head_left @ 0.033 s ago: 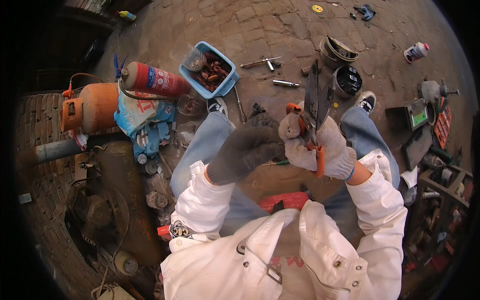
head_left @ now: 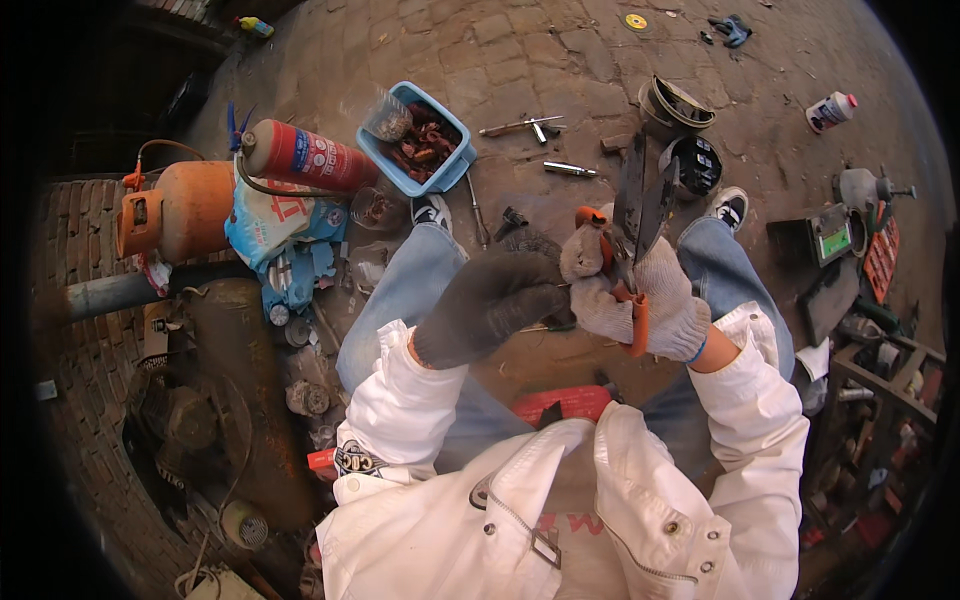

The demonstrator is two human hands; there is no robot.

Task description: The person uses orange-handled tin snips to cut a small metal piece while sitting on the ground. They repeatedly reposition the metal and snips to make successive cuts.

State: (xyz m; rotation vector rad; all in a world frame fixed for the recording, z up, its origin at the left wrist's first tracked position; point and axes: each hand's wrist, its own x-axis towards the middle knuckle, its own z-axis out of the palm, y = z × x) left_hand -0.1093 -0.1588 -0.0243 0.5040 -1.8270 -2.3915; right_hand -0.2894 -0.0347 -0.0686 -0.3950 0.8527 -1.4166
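Observation:
My left hand, in a dark glove, has its fingers closed beside my other hand, pinching something too small or hidden to make out. My right hand, in a pale knit glove, is closed on large shears with orange handles and dark blades that point up and away from me. Both hands are held between my bent knees. A red object lies below them, partly hidden by my jacket.
Ahead are a blue tub of brown pieces, small metal tools and round containers. Left are a red extinguisher, orange gas cylinder and grimy machinery. Right are a black case and cluttered metal rack.
The shears' blade tips sit slightly lower in the picture. Both hands otherwise keep nearly the same place and grip.

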